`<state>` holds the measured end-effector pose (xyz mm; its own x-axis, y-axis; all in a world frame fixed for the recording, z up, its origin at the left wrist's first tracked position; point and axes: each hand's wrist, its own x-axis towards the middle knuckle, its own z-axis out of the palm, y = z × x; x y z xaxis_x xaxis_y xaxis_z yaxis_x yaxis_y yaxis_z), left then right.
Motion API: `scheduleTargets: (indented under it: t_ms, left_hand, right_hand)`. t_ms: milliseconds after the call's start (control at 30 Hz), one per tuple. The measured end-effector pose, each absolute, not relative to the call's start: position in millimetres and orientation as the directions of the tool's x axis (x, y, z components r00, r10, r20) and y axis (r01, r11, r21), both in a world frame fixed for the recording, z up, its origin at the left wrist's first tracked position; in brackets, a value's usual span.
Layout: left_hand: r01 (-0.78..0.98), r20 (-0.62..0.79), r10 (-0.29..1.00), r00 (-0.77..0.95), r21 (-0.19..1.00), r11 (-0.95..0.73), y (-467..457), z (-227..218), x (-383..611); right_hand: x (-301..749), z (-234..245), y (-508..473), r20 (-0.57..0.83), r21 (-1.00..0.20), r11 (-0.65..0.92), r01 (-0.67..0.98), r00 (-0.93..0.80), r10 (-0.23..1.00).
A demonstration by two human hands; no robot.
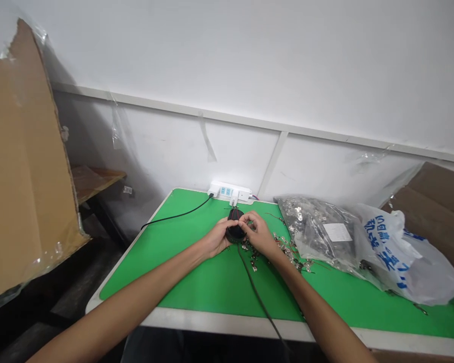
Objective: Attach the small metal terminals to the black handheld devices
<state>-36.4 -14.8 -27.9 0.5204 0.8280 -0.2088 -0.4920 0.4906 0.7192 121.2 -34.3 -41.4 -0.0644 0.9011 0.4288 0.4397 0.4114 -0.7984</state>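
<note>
A black, round device [235, 236] sits on the green mat near the back of the table. My left hand [217, 239] wraps its left side, its thumb reaching across the top. From the right, my right hand [258, 233] is closed in a pinch above the device, fingertips meeting my left thumb. A thin red wire [233, 214] runs over the device towards those fingertips; its end is hidden. Small metal contact pieces with red and black wires [287, 248] lie loose beside and under my right hand. A dark cable [255, 287] trails from the device over the front edge.
A white power strip [229, 191] stands against the wall, with a black cord [177, 217] running left. On the right lie a clear bag of metal parts [310, 222] and a white plastic bag with blue writing [412, 257]. Cardboard [26, 166] rises at left.
</note>
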Motion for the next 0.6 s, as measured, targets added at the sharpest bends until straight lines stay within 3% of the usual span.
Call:
scheduleTargets:
  t_ms: [133,367,600]
  left_hand:
    - [-0.496,-0.236,0.83,0.505,0.708,0.503,-13,-27,-37]
    - [-0.451,-0.329,0.76,0.56,0.649,0.613,-5,-25,-43]
    - [-0.499,-0.307,0.739,0.599,0.579,0.645,-2,-29,-44]
  right_hand:
    - [122,-39,-33,0.453,-0.792,0.435,0.428,-0.066,0.889]
    - [129,-37,-34,0.377,-0.891,0.38,0.248,-0.059,0.924]
    - [123,-44,-38,0.44,-0.857,0.436,0.275,-0.048,0.896]
